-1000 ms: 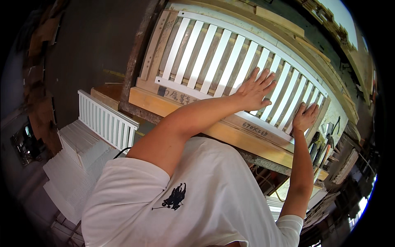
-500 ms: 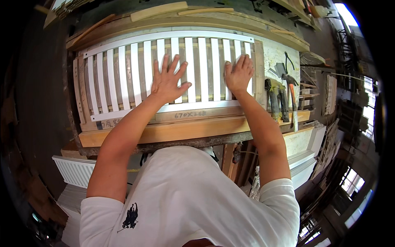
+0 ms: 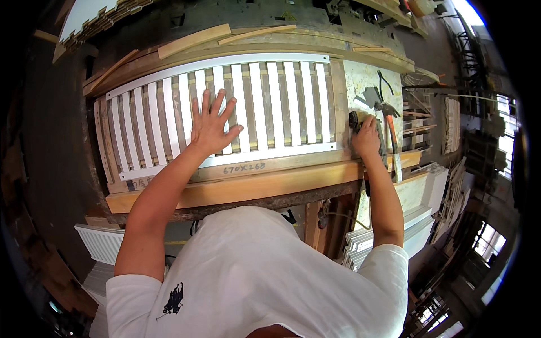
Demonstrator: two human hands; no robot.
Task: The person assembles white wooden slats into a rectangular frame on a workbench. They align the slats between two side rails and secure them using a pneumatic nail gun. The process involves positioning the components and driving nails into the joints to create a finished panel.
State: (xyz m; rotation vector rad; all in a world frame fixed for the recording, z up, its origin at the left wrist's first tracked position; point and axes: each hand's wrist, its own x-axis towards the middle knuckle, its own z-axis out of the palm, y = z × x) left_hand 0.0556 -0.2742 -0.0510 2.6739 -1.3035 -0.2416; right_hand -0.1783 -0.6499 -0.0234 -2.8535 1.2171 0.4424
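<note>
I saw my left hand (image 3: 211,128) spread flat, fingers splayed, pressing on the white slatted wooden panel (image 3: 225,107) that lay along the wooden workbench (image 3: 236,188). Just off the panel's right end, my right hand (image 3: 366,138) clenched a dark, yellow-trimmed power tool (image 3: 357,120), beside a hammer (image 3: 389,121).

The slatted panel (image 3: 225,107) is wood painted white, smooth and slightly satin. It lies on bare, matt wooden rails of the workbench (image 3: 236,188), whose front plank is pale sanded timber above a rough, dark, worn edge. The tool (image 3: 356,121) beside it looks dull yellow plastic, and the hammer (image 3: 389,121) has a grey metal head. The shirt (image 3: 253,276) is soft white cloth.
</note>
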